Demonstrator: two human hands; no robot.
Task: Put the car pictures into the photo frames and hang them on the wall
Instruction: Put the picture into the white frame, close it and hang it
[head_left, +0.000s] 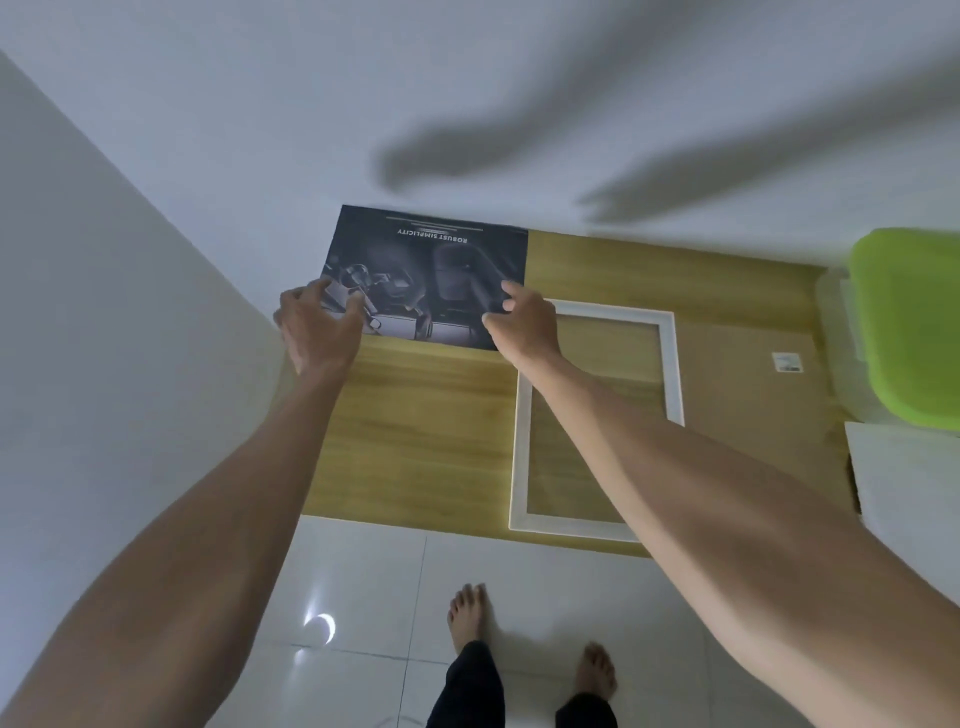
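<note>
Your left hand sits at the near-left corner of the car picture, fingers curled and part-spread over the print, thumb and forefinger close to the paper's edge; whether they actually pinch it you cannot tell from this view. Your right hand is at the picture's near-right corner, fingers bent and resting on or just over the sheet, and again a true grip is not clear.

The picture is a dark print of a car interior with the words "ROBUST SIMPLICITY" reading upside down to you. It lies flat at the far-left corner of the desk, its far edge against the wall and its left edge at the desk's left edge.

The white photo frame lies flat on the desk just right of the picture, glass or opening showing the wood grain, its near edge close to the desk's near edge. Your right forearm crosses over its far-left corner.

A brown backing board with a small white label lies right of the frame, touching or slightly under it. At the desk's right edge stands a clear box with a green lid.

Your bare feet stand on white floor tiles below the desk's near edge.
</note>
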